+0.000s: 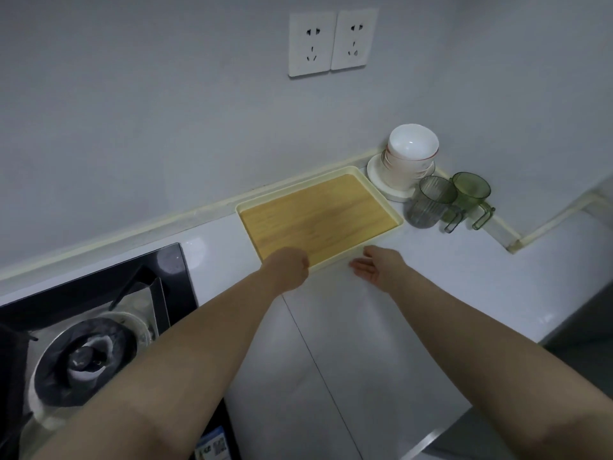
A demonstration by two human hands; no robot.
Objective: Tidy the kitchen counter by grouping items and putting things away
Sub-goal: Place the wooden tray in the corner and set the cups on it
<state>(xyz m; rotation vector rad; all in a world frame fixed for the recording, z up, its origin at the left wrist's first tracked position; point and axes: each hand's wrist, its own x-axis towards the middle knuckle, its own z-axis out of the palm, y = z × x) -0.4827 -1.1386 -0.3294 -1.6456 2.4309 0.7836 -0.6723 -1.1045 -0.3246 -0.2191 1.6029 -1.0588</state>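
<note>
Two hands work the tray (318, 220) at the surface's (431, 277) back edge: left hand (288, 267) curled over its near rim, right hand (374, 267) flat and spread just beside. Probably best gripping opposite rims, keeping it level.

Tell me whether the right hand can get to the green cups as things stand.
Probably yes. The right hand lies open by the tray rim, and only bare counter separates it from the green cups; the bowls stand behind, out of the path.

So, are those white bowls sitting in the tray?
No, the bowls are stacked on a white plate beside the tray.
</note>
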